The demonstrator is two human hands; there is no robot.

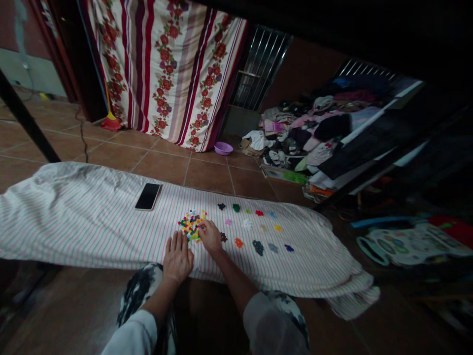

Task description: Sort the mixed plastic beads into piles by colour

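Head view shows my left hand [178,259] flat near the mixed bead pile [190,226] on rumpled striped cloth [111,222], right hand [210,237] fingers pinched narrow, contents unclear; a cloth tug could spill beads into the brown cluster [223,237].

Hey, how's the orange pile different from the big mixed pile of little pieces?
The orange pile is all one colour, while the mixed pile shows red, yellow, green, blue and white. The orange pile is small; the mixed pile spreads much wider. The right hand is at the mixed pile's edge, but no hand is at the orange pile. Both lie on the striped cloth.
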